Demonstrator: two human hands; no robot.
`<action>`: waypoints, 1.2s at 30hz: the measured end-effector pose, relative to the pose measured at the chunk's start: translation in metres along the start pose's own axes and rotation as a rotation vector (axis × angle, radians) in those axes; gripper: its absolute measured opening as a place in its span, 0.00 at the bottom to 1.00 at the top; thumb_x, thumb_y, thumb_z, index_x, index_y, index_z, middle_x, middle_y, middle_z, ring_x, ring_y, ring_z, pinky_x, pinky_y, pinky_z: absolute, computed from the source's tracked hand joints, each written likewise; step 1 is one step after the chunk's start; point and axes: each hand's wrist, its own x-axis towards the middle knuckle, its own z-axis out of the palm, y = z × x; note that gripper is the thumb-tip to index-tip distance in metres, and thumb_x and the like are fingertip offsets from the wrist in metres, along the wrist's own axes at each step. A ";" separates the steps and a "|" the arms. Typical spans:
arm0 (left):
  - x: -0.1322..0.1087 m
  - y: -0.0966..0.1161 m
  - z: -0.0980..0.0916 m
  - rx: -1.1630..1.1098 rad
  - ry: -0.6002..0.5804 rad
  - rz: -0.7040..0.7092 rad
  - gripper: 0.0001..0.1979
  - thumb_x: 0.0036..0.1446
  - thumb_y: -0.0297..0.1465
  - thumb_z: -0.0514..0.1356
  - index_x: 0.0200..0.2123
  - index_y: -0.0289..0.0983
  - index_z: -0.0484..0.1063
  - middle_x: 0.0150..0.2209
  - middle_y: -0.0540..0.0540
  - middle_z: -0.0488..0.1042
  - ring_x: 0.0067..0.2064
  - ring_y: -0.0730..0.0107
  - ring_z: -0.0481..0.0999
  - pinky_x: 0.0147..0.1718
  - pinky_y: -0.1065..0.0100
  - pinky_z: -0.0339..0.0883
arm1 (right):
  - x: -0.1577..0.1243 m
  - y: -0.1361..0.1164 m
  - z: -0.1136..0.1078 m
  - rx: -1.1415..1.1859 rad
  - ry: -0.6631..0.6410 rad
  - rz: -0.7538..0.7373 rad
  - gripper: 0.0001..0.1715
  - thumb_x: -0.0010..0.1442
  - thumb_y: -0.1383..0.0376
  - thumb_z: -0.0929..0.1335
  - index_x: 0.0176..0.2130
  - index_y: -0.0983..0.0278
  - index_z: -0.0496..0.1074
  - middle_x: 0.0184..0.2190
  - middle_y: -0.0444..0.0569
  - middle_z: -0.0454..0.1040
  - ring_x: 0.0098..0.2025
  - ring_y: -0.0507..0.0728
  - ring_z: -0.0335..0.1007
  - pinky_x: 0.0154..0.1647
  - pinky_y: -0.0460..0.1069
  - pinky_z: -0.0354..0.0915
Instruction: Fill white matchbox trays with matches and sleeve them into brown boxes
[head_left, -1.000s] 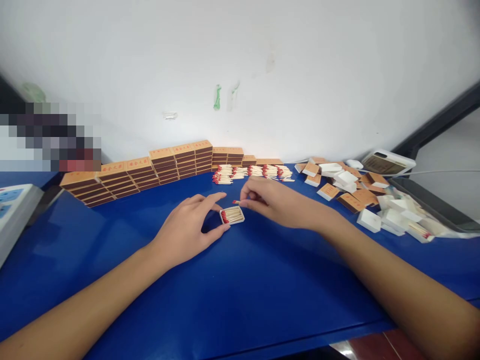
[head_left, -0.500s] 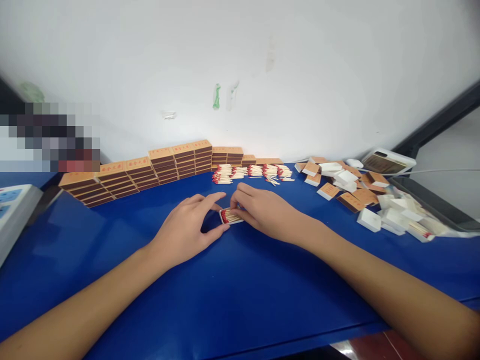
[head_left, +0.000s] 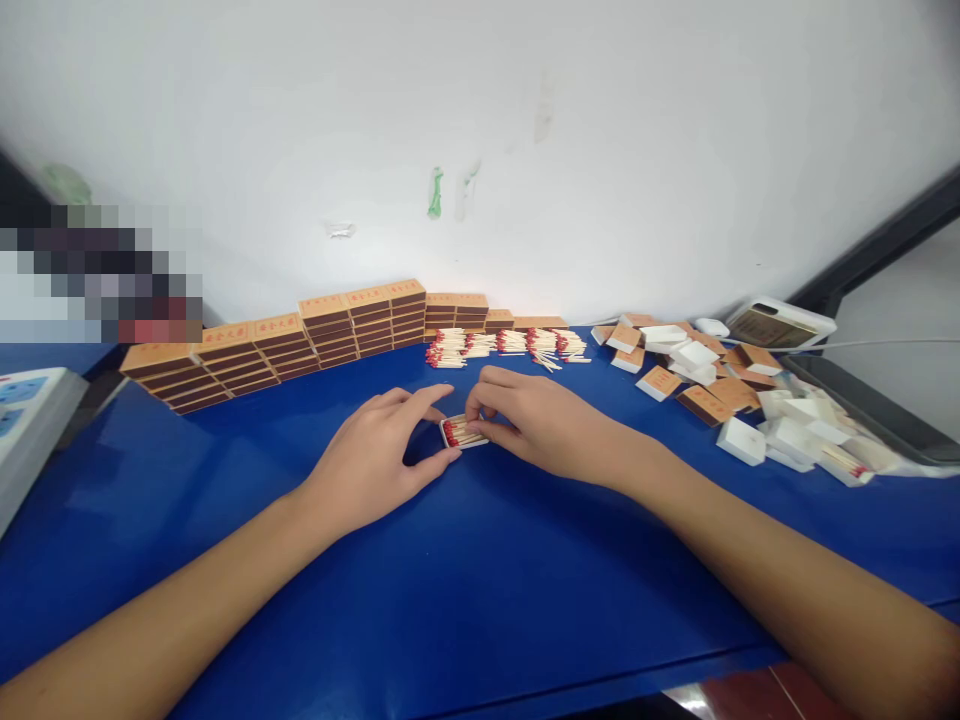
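Observation:
A small white matchbox tray [head_left: 459,432] filled with red-tipped matches lies on the blue table [head_left: 480,590]. My left hand [head_left: 375,455] grips the tray's left end between thumb and forefinger. From the right, my right hand [head_left: 536,420] rests its curled fingers on the tray's other end and on the matches in it. Loose matches [head_left: 499,345] lie in bundles just beyond my hands.
A stepped row of stacked orange matchboxes [head_left: 300,335] lines the wall at the back. A heap of white trays and orange sleeves [head_left: 739,395] covers the right side. A phone [head_left: 780,325] and a dark tablet [head_left: 874,410] lie far right; a white device [head_left: 26,415] sits at left.
My right hand, which held a single match above the tray, has come down onto the tray's right end. The left hand has stayed on the tray.

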 end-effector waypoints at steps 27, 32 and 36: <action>0.000 0.000 -0.001 -0.005 0.004 -0.003 0.30 0.66 0.39 0.66 0.68 0.43 0.64 0.51 0.47 0.84 0.56 0.53 0.79 0.55 0.52 0.73 | -0.001 0.004 -0.001 0.095 -0.006 0.058 0.04 0.72 0.64 0.67 0.42 0.62 0.72 0.41 0.49 0.73 0.37 0.54 0.67 0.37 0.49 0.60; 0.000 -0.001 -0.002 -0.004 0.012 0.049 0.25 0.67 0.37 0.66 0.65 0.44 0.70 0.49 0.46 0.84 0.52 0.55 0.80 0.52 0.53 0.74 | 0.002 0.017 -0.011 0.063 0.081 0.068 0.07 0.71 0.61 0.68 0.40 0.62 0.73 0.37 0.48 0.74 0.37 0.55 0.68 0.38 0.50 0.60; 0.000 -0.002 -0.002 -0.014 0.020 0.112 0.14 0.68 0.36 0.65 0.55 0.43 0.79 0.48 0.47 0.84 0.51 0.57 0.80 0.53 0.54 0.74 | -0.003 0.060 -0.036 -0.211 0.154 0.281 0.10 0.70 0.60 0.67 0.38 0.63 0.74 0.37 0.52 0.77 0.37 0.58 0.70 0.37 0.52 0.58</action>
